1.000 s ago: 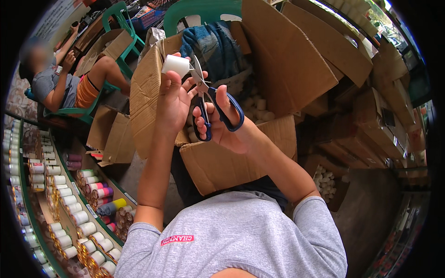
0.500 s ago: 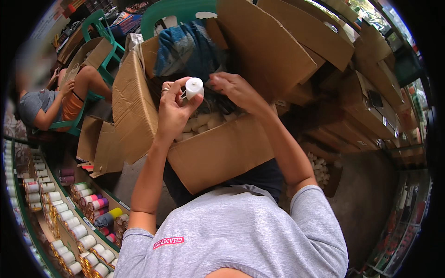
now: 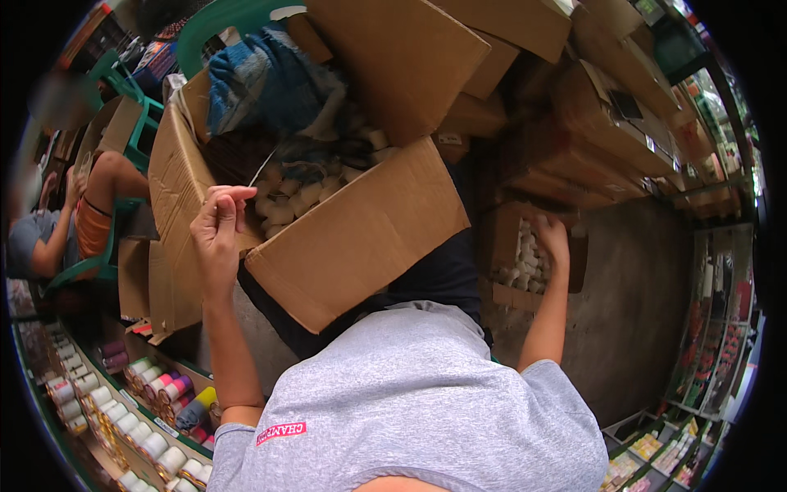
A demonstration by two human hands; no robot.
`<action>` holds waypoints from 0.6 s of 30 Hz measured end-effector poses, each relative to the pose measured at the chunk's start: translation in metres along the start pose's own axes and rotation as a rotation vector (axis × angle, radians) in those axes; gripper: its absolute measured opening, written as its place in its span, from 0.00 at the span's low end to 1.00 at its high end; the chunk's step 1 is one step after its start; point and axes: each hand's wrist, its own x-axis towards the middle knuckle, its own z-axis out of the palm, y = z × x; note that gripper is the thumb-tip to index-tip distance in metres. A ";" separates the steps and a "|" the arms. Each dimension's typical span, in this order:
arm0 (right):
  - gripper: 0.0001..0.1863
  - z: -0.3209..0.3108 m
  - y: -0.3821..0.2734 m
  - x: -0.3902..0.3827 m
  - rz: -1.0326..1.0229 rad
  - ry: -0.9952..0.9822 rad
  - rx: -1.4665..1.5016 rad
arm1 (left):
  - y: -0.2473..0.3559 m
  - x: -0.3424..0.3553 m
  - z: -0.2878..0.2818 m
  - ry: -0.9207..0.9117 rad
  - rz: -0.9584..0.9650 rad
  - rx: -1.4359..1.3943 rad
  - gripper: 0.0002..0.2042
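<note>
My left hand (image 3: 217, 225) is closed in a pinch on a thin white strand (image 3: 261, 168), which slants up and away over the large open cardboard box (image 3: 361, 246). Inside that box lie several off-white rounded pieces (image 3: 299, 199), with dark tangled material among them and a blue-and-white cloth (image 3: 262, 78) at the far side. Over to the right, my right hand (image 3: 551, 238) reaches down into a smaller cardboard box (image 3: 512, 295) of small white pieces (image 3: 529, 266). Its fingertips are blurred, so whether they hold anything is unclear.
A seated person (image 3: 61, 217) is at the left on a green chair (image 3: 102, 262). Thread spools (image 3: 156, 444) line a shelf at lower left. Stacked cartons (image 3: 590, 139) stand at the far right, a display rack (image 3: 721, 320) at the right edge. A green chair back (image 3: 193, 41) stands behind the large box.
The white cylinder is no longer in my left hand, which has moved left and down and now pinches the strand. My right hand has swung right to the smaller box. The view has shifted right.
</note>
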 end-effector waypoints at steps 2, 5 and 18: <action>0.27 -0.001 0.020 0.003 -0.324 0.344 -0.418 | 0.009 -0.002 0.015 0.042 0.036 -0.040 0.20; 0.20 -0.032 -0.168 -0.049 -0.149 0.046 0.559 | 0.011 -0.013 0.025 -0.053 0.053 -0.177 0.23; 0.06 0.092 -0.394 -0.087 -1.172 -0.877 0.422 | 0.004 -0.076 -0.019 0.627 0.034 -0.425 0.13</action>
